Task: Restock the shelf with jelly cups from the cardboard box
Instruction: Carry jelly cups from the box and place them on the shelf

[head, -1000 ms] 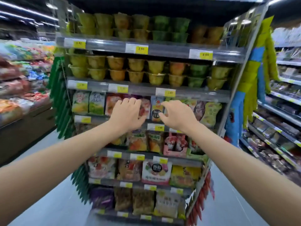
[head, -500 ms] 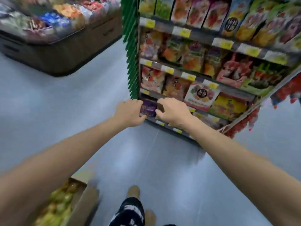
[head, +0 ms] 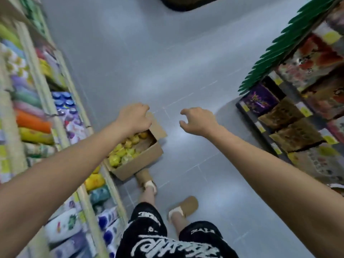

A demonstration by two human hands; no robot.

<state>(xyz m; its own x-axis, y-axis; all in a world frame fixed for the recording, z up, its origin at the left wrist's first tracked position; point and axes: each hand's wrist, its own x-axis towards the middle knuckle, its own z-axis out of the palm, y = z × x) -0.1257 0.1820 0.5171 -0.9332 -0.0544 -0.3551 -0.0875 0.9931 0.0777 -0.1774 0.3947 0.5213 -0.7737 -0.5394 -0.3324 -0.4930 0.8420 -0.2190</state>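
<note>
An open cardboard box point(head: 143, 164) stands on the grey floor beside the left shelving, and several yellow and green jelly cups point(head: 124, 151) lie in it. My left hand point(head: 135, 118) hovers above the box's far end, its fingers loosely curled downward with nothing seen in them. Over bare floor to the right of the box, my right hand point(head: 200, 121) hangs with relaxed, half-curled fingers and holds nothing. The snack shelf point(head: 264, 127) with bagged goods and yellow price tags rises at the right; only its lower rows are in view.
Shelving point(head: 42, 101) packed with colourful packs lines the left side, close to the box. My feet in tan slippers point(head: 186, 205) stand just behind the box. Green hanging strips point(head: 279, 47) edge the right shelf. A dark display base point(head: 186, 2) sits at the top.
My view has swung down from the snack shelf to the floor and the box. Both hands have left the shelf and dropped; the left one is now over the box.
</note>
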